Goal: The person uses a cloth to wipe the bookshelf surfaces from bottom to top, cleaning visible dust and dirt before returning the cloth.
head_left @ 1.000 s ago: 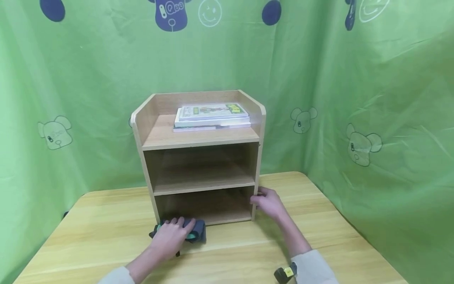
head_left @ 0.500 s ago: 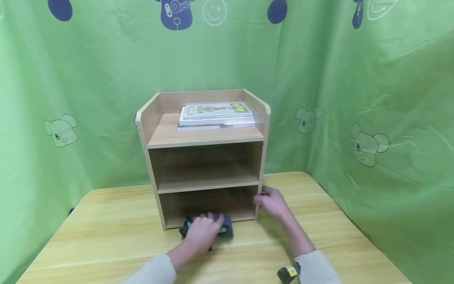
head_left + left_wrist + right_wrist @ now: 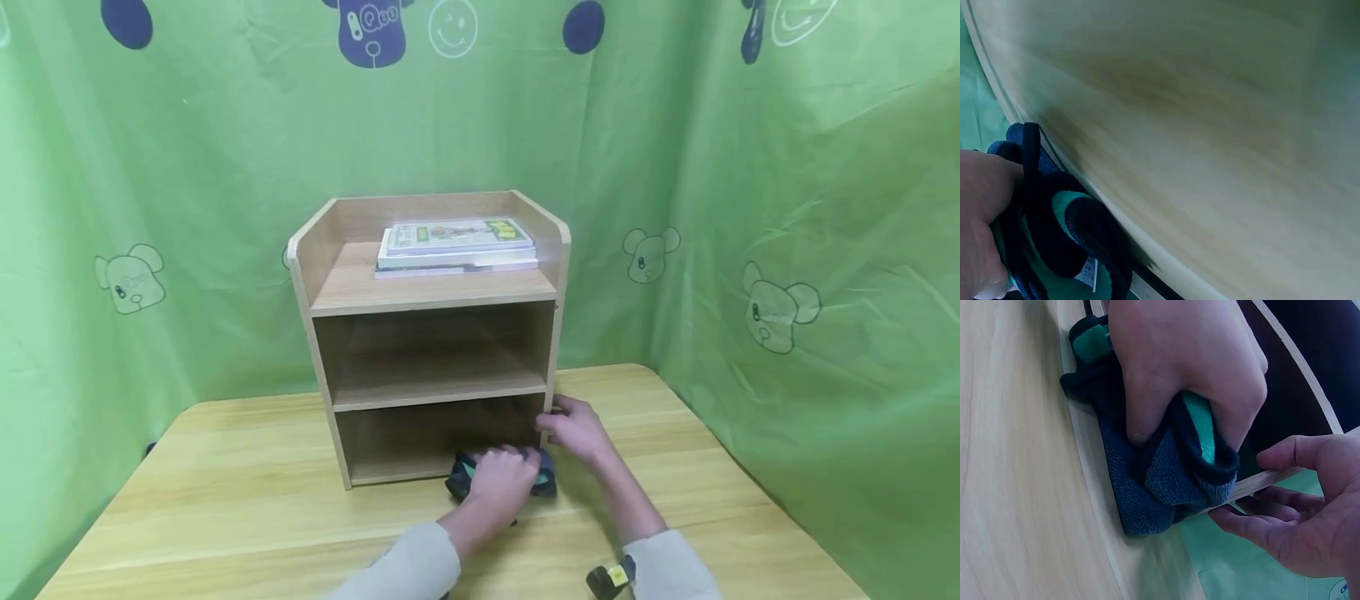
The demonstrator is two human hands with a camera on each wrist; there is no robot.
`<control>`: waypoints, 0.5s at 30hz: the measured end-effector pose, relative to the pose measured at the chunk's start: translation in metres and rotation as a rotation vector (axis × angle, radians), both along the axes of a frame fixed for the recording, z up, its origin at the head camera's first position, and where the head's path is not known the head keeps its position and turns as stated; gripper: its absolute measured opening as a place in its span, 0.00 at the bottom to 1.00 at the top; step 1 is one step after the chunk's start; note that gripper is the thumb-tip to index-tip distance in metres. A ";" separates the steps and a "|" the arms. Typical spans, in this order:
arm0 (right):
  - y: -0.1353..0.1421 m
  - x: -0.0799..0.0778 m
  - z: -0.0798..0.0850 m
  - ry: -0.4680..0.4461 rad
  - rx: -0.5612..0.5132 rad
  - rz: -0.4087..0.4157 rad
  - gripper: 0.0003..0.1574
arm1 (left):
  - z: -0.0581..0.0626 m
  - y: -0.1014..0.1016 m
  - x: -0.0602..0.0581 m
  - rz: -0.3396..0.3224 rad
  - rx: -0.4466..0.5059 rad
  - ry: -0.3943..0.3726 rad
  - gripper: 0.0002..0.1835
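Observation:
A small wooden shelf unit (image 3: 442, 398) stands upright on the table. At the right end of its bottom board, my left hand (image 3: 501, 482) grips a bunched cleaning cloth (image 3: 1147, 469), dark blue with green parts. In the right wrist view the fingers dig into the folds, and the cloth lies against the board's front edge. My right hand (image 3: 576, 433) pinches the right side panel (image 3: 1260, 481) low down, thumb on the inner side and fingers on the outer. In the left wrist view a white tag (image 3: 1088, 273) shows on the cloth.
Several stacked books (image 3: 457, 246) lie on the top board. The wooden table (image 3: 225, 475) has its right edge near the right arm. Green curtains (image 3: 225, 167) hang behind and at both sides. A small black thing with a yellow label (image 3: 609, 579) sits by the right cuff.
My left hand has slid the cloth rightward along the front of the bottom board, from its left end to its right end. The right hand keeps its hold on the side panel.

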State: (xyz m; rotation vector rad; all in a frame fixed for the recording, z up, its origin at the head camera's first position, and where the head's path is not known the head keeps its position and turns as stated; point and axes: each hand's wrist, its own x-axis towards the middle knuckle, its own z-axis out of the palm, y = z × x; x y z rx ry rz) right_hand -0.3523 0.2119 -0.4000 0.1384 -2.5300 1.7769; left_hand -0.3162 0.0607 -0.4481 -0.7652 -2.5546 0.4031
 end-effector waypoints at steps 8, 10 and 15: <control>-0.002 0.000 -0.002 0.011 -0.004 0.001 0.35 | 0.003 -0.025 0.002 -0.005 0.043 -0.121 0.24; -0.002 0.000 -0.003 0.008 0.003 -0.001 0.35 | 0.004 -0.037 0.003 -0.001 0.058 -0.154 0.26; 0.001 -0.001 -0.002 -0.009 -0.003 0.008 0.38 | 0.005 -0.072 0.005 -0.007 0.119 -0.159 0.27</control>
